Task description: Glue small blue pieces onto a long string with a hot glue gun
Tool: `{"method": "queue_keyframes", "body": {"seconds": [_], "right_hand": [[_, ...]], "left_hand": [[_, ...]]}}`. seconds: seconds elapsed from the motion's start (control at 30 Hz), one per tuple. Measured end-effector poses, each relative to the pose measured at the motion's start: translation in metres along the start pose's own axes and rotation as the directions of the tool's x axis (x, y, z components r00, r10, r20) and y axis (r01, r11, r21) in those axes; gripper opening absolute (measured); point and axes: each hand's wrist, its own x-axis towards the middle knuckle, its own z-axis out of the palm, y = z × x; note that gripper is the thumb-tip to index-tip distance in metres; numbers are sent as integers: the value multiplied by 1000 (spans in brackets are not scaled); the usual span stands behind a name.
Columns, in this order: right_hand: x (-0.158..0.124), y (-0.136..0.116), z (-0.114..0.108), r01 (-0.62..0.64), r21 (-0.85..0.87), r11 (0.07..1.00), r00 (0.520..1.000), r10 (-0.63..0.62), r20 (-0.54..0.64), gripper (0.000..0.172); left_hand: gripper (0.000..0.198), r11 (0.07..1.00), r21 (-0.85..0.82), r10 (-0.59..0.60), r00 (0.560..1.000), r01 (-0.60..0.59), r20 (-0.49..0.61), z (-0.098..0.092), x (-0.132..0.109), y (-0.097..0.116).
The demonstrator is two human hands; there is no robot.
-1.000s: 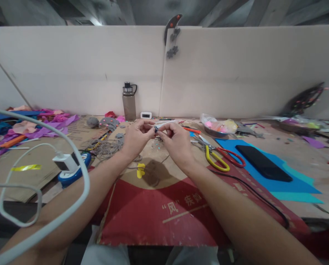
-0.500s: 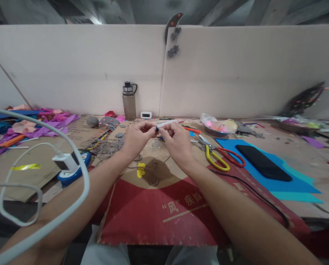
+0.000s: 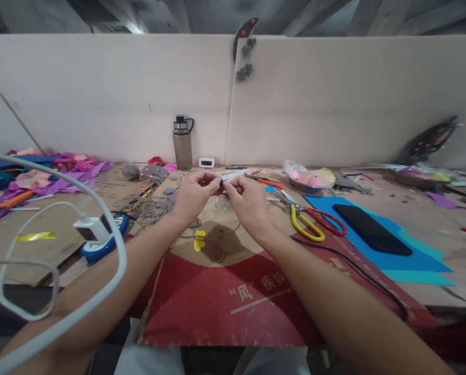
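Note:
Over the far part of the red and tan cardboard (image 3: 201, 312), my two hands meet around a slim white pen-like stick (image 3: 235, 174). My left hand (image 3: 194, 197) pinches its dark end between thumb and fingers. Closed on the pale shaft, my right hand (image 3: 249, 205) is right beside it; its fingertips partly hide the stick. Whether the dark end is a cap, I cannot tell. Below the hands, a yellow flower-shaped cutout (image 3: 199, 240) lies by a loop of thin grey cord (image 3: 217, 252).
Scissors (image 3: 315, 224) with yellow and red handles lie to the right, near blue sheets (image 3: 319, 203) under a black phone-like slab (image 3: 371, 229). Tangled grey cord (image 3: 149, 211) and a blue power strip (image 3: 106, 247) are left. A bottle (image 3: 183, 146) stands behind; a white cable (image 3: 119, 250) arches in front.
My right hand's fingers have shifted slightly down and left along the white stick, showing more of the orange-handled tool behind. My left hand stays nearly still.

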Motion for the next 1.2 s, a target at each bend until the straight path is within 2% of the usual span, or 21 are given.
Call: {"method": "queue_keyframes", "body": {"seconds": [0.23,0.43,0.5,0.63,0.87,1.2], "right_hand": [[0,-2,2,-61,69,996,998,62,-17,21],[0,0,6,-119,191,974,993,121,2,21],[0,1,7,-128,207,970,991,131,0,21],[0,-1,7,-139,228,964,990,143,-1,19],[-1,-1,7,-124,227,966,991,132,-18,21],[1,0,5,-136,222,966,987,150,-49,18]], "left_hand": [[20,995,-97,-18,1000,19,10,1,1,-7],[15,1000,5,-11,1000,11,-17,0,2,-9],[13,1000,-10,-8,1000,7,-23,0,3,-9],[12,995,-94,-14,1000,12,-21,3,3,-11],[11,991,-131,-27,1000,26,-5,4,2,-11],[11,973,-202,-95,993,109,76,3,1,-7]]}}
